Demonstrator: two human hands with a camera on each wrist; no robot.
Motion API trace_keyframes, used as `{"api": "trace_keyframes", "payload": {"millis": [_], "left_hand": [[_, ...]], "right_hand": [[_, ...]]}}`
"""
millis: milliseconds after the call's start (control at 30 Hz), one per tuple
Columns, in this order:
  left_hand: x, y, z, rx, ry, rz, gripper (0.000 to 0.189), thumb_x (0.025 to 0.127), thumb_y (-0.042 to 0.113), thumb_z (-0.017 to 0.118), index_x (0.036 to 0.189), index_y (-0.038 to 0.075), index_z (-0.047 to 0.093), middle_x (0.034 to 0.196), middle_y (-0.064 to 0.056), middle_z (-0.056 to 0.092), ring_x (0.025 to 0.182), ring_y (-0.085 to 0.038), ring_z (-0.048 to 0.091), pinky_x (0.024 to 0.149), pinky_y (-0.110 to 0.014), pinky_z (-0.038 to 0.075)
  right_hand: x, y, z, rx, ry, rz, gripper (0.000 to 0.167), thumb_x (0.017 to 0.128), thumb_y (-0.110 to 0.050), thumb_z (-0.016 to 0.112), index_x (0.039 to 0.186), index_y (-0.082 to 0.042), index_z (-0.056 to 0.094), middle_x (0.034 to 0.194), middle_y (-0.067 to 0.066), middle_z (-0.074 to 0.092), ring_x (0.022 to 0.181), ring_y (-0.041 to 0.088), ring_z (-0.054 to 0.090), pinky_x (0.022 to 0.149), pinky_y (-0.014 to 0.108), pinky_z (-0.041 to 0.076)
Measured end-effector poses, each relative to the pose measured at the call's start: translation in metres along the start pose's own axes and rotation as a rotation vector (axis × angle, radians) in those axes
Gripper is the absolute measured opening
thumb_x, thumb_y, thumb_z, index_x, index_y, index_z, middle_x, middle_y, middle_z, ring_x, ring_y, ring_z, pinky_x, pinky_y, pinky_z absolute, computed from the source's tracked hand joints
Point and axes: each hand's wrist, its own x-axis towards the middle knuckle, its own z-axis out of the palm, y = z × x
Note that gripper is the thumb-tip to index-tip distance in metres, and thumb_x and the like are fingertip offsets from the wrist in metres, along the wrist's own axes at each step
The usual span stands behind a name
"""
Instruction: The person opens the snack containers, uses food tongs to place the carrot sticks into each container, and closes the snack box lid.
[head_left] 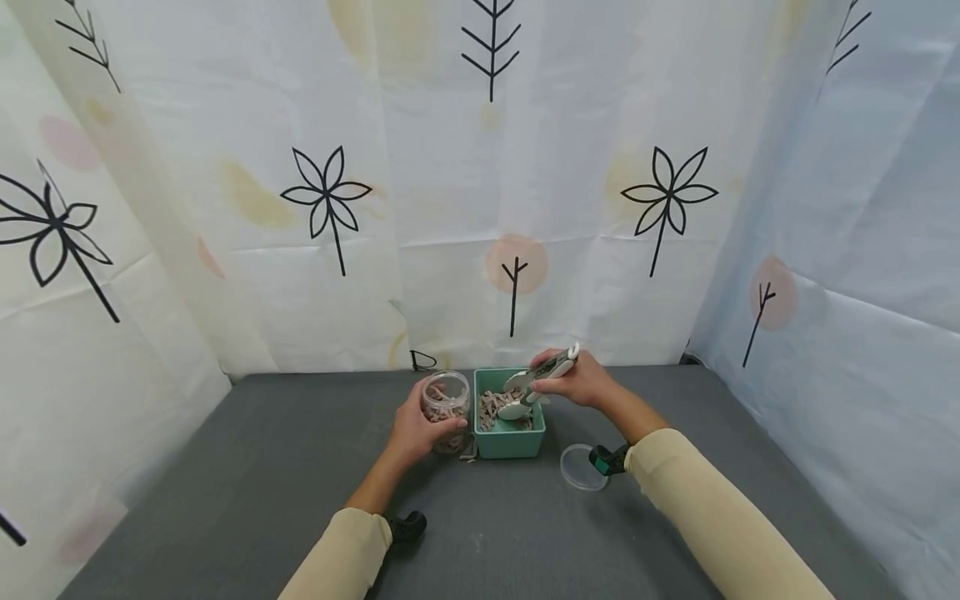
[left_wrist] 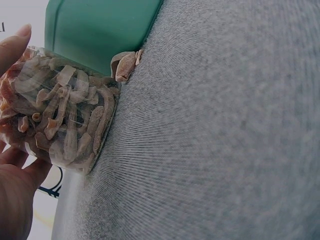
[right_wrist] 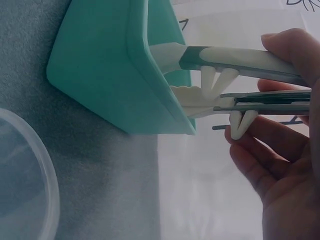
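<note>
Head: left hand point(head_left: 416, 429) wraps a clear round jar point(head_left: 447, 407) at the green tub point(head_left: 510, 447)'s 9 o'clock; right hand point(head_left: 583, 383) grips tongs point(head_left: 553, 369) dipped into the tub, thin lid point(head_left: 583, 467) at 4 o'clock. Left wrist: chalky, twisted strips point(left_wrist: 67, 110) crowd the jar, strays point(left_wrist: 125, 66) on ribbed grey tabletop point(left_wrist: 210, 125). Right wrist: tongs' pale heads stand apart, one edge scalloped.

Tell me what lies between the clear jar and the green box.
Some loose tan pieces lie on the table between the clear jar and green box, seen in the head and left wrist views.
</note>
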Motion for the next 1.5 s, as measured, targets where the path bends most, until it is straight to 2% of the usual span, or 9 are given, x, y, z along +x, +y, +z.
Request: {"api": "trace_keyframes", "payload": {"millis": [367, 533, 700, 1033, 1200, 1367, 1500], "left_hand": [[0.0, -0.001, 0.001, -0.015, -0.011, 0.013, 0.09, 0.072, 0.033, 0.087, 0.146, 0.015, 0.039, 0.124, -0.011, 0.058, 0.108, -0.028, 0.058, 0.086, -0.048, 0.047], [0.0, 0.0, 0.003, -0.025, -0.015, 0.014, 0.09, 0.072, 0.032, 0.088, 0.145, 0.014, 0.04, 0.125, -0.01, 0.058, 0.109, -0.027, 0.058, 0.086, -0.048, 0.047], [0.001, 0.001, 0.003, -0.033, -0.021, 0.018, 0.088, 0.072, 0.03, 0.088, 0.145, 0.015, 0.04, 0.127, -0.01, 0.058, 0.109, -0.026, 0.058, 0.086, -0.047, 0.047], [0.001, 0.0, 0.002, -0.045, -0.024, 0.022, 0.087, 0.072, 0.029, 0.088, 0.144, 0.016, 0.04, 0.13, -0.01, 0.057, 0.109, -0.026, 0.058, 0.087, -0.047, 0.047], [0.001, 0.0, 0.002, -0.041, -0.018, 0.017, 0.088, 0.072, 0.03, 0.088, 0.145, 0.015, 0.04, 0.128, -0.01, 0.058, 0.109, -0.026, 0.058, 0.086, -0.047, 0.048], [0.001, -0.002, 0.001, -0.039, -0.014, 0.016, 0.089, 0.072, 0.031, 0.088, 0.145, 0.015, 0.04, 0.128, -0.008, 0.058, 0.109, -0.026, 0.058, 0.086, -0.047, 0.048], [0.001, -0.005, 0.001, -0.032, -0.012, 0.018, 0.088, 0.072, 0.031, 0.088, 0.145, 0.017, 0.04, 0.127, -0.007, 0.058, 0.108, -0.025, 0.058, 0.085, -0.046, 0.048]], "right_hand": [[-0.002, 0.003, 0.01, 0.141, 0.093, -0.01, 0.017, 0.087, -0.016, 0.075, 0.099, -0.004, 0.071, 0.096, 0.009, 0.069, 0.077, 0.018, 0.063, 0.066, 0.036, 0.05], [-0.002, 0.003, 0.012, 0.114, 0.144, 0.037, 0.014, 0.088, -0.017, 0.074, 0.097, -0.007, 0.072, 0.097, 0.007, 0.069, 0.076, 0.017, 0.062, 0.067, 0.036, 0.049], [-0.004, 0.004, 0.012, 0.165, 0.202, 0.097, 0.015, 0.087, -0.016, 0.075, 0.097, -0.004, 0.073, 0.098, 0.01, 0.069, 0.074, 0.018, 0.06, 0.065, 0.036, 0.048], [-0.007, 0.003, 0.008, 0.269, 0.285, 0.065, 0.015, 0.088, -0.014, 0.074, 0.095, -0.001, 0.071, 0.095, 0.011, 0.069, 0.076, 0.018, 0.059, 0.065, 0.035, 0.047], [-0.007, -0.009, 0.0, 0.29, 0.305, 0.061, 0.013, 0.088, -0.007, 0.072, 0.095, 0.003, 0.07, 0.092, 0.013, 0.068, 0.077, 0.019, 0.06, 0.067, 0.036, 0.047], [-0.011, -0.028, -0.011, 0.282, 0.331, 0.031, 0.011, 0.088, -0.002, 0.07, 0.094, 0.006, 0.07, 0.083, 0.013, 0.066, 0.067, 0.015, 0.055, 0.061, 0.032, 0.044], [-0.012, -0.043, -0.019, 0.322, 0.35, 0.019, 0.014, 0.089, -0.001, 0.068, 0.096, 0.011, 0.068, 0.079, 0.012, 0.064, 0.064, 0.021, 0.054, 0.059, 0.031, 0.043]]}}
